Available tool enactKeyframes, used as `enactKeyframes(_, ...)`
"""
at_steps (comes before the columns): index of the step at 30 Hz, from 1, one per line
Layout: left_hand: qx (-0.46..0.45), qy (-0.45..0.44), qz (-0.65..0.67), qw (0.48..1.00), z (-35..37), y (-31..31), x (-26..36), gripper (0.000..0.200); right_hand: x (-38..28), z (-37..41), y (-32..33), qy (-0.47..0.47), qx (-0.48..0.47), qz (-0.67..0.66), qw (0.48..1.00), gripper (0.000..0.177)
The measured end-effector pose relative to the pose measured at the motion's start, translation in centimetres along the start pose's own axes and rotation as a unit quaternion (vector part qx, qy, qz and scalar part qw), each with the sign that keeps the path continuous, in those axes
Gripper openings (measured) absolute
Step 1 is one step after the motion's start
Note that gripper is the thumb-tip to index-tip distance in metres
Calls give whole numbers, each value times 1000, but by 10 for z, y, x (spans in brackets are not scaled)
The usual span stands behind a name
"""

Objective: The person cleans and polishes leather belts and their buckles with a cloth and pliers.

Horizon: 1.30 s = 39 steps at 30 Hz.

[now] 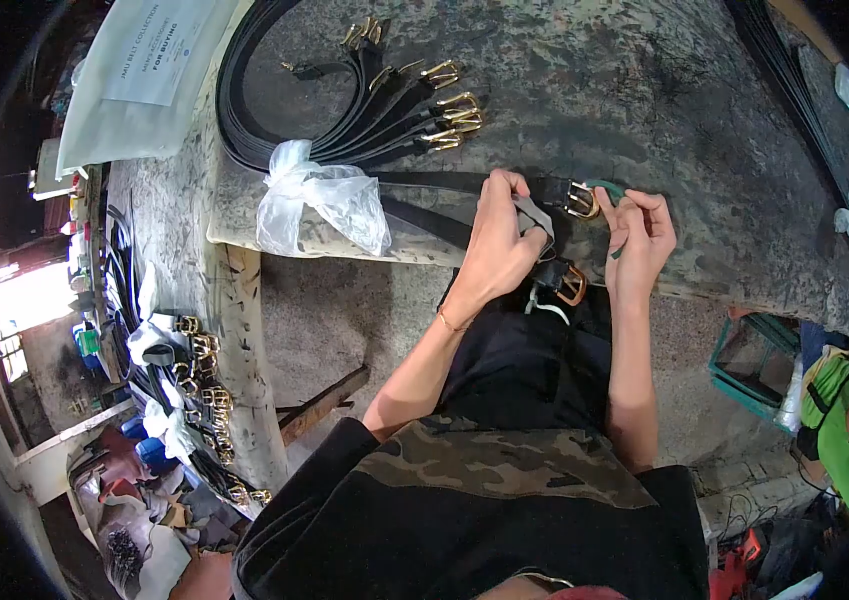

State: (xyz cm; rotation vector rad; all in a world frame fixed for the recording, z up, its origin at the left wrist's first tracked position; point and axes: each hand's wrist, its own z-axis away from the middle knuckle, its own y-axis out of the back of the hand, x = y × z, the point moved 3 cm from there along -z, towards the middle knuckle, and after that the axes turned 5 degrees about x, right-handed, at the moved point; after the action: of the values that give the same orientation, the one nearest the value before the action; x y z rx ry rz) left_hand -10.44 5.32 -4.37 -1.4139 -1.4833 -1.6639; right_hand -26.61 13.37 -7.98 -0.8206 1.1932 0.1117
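Note:
On the worktable's front edge, my left hand [504,240] is closed around a grey piece of cloth [536,216], its fingers over a black belt [424,181]. This belt runs right to a gold-coloured buckle [582,200]. Beside that buckle, my right hand [641,235] has its fingertips pinched on a thin green strip [608,186]. A second buckle [572,284] on a black strap lies at the edge, just below my hands. Part of the cloth and of the belt is hidden by my left fingers.
Coiled black belts [234,110] with gold buckles lie at the back left, tied with clear plastic [319,195]. A labelled plastic bag [144,90] is beyond them. More belts [189,370] hang at the left. A green crate [752,365] stands below right.

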Motion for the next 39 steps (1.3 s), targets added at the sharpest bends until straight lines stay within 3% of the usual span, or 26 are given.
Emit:
enactKeyframes(6, 57, -8, -52, 997, 0, -1, 5, 22, -2, 0, -3, -11, 19, -4, 1000, 3)
enactKeyframes(12, 84, -113, -159, 977, 0, -10, 21, 7, 1, -3, 1, -10, 18, -9, 1000, 4)
enactKeyframes(18, 53, -87, -147, 984, 3, -7, 21, 15, 2, -3, 4, -20, 19, -32, 999, 5)
enactKeyframes(20, 0, -158, -172, 972, 6, -7, 28, 21, 1, -4, 3, -33, 32, -34, 998, 4)
enactKeyframes(32, -46, -222, -246, 943, 21, -10, 27, 35, 0, -6, 6, -38, 23, -56, 997, 5)
enactKeyframes(39, -35, -167, -287, 943, 26, -22, 33, 56, 1, -5, 4, -31, 9, -64, 997, 5)
